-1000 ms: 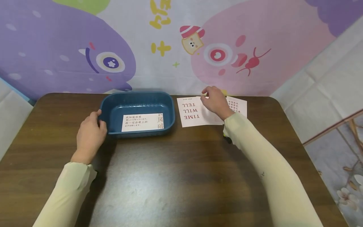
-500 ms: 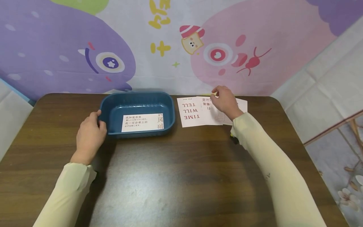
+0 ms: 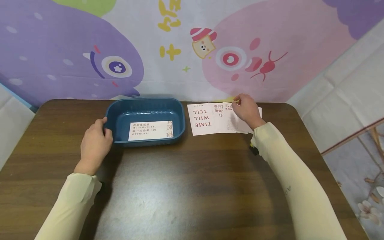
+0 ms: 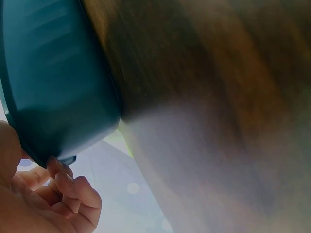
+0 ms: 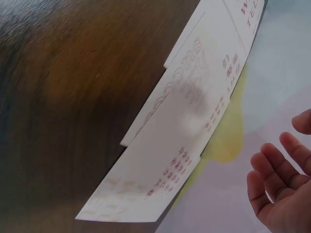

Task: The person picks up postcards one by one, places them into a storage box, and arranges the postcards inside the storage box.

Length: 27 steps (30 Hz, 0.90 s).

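Observation:
A dark blue tray [image 3: 145, 143] holds a white printed card [image 3: 151, 130]. My left hand [image 3: 94, 145] grips the tray's left end; in the left wrist view, the fingers of this hand [image 4: 58, 199] curl at the rim of the tray [image 4: 58, 87]. Several overlapping white cards with red print [image 3: 200, 120] lie in a row right of the tray. Over the right part of that row is my right hand [image 3: 247, 111], hiding part of the cards. The right wrist view shows this hand [image 5: 286, 187] empty, fingers loosely bent, beside the cards [image 5: 170, 121].
The brown wooden table [image 3: 180, 186] reaches back to a cloth backdrop [image 3: 168, 76] with purple and pink cartoon figures. On the right hangs a pale sheet [image 3: 345, 83], with a floral surface [image 3: 360, 180] below it.
My right hand has moved right along the row of cards, uncovering more of the middle cards and covering the right end. My left hand and the tray have stayed in place.

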### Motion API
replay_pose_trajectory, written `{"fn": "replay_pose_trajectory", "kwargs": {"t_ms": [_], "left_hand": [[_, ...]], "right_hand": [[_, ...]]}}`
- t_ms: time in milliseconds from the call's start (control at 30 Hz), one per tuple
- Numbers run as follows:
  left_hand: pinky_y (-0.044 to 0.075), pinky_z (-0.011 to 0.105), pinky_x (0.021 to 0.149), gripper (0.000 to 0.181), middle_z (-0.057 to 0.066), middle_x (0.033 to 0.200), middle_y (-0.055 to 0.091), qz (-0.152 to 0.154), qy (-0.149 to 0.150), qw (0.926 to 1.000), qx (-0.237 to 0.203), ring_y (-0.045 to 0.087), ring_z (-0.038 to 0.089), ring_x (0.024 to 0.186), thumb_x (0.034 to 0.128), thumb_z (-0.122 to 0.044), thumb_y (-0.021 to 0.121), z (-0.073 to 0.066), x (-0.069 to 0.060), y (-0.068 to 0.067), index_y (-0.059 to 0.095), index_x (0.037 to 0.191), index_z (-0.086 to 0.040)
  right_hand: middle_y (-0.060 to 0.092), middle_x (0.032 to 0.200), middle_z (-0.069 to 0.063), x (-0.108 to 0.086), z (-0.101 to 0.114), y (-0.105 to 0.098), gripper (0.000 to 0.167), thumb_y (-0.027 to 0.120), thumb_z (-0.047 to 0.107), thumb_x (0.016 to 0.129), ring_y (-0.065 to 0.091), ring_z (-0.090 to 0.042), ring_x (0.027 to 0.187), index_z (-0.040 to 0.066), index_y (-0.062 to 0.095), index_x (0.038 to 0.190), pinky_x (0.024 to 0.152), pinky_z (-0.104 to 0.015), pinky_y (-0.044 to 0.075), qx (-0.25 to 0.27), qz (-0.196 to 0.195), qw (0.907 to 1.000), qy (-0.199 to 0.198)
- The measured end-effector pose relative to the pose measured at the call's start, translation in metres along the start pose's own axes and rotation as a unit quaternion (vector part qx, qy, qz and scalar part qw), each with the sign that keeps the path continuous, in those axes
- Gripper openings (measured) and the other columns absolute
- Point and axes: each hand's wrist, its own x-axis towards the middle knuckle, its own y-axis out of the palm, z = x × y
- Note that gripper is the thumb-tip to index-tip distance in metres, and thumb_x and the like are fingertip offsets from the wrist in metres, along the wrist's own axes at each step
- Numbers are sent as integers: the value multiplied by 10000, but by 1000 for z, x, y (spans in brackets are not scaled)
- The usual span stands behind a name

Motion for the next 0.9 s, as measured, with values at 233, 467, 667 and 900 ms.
{"fn": "replay_pose_trajectory", "kwargs": {"t_ms": [233,467,667,900], "left_hand": [[399,609,896,464,321,1290,494,-53,60,10000,17,481,487,1129,935,-143,369,2,-3,-1,408,1355,50],[404,611,882,471,320,1292,492,-41,69,10000,36,485,488,1116,935,-146,364,1,-3,-1,399,1366,42],[397,613,886,473,317,1303,485,-41,54,10000,20,477,491,1127,937,-147,361,1,-1,-1,395,1370,40],[395,609,905,469,315,1306,484,-28,34,10000,29,477,487,1136,939,-148,364,0,-1,0,399,1367,42]], "right_hand": [[570,1085,-185,-2,-11,-1,394,424,244,896,529,-312,955,-8,560,1167,859,-463,430,-90,-52,9998,181],[588,1102,-205,-2,-27,-2,405,431,237,903,534,-322,961,-29,553,1182,894,-475,425,-116,-110,9992,364],[598,1078,-217,-4,-36,-5,393,423,233,904,541,-336,943,-38,558,1155,872,-476,432,-107,-193,9989,410],[593,1037,-222,-9,-48,-7,367,415,216,889,532,-350,944,-34,563,1113,857,-482,421,-110,-260,9980,557]]}}
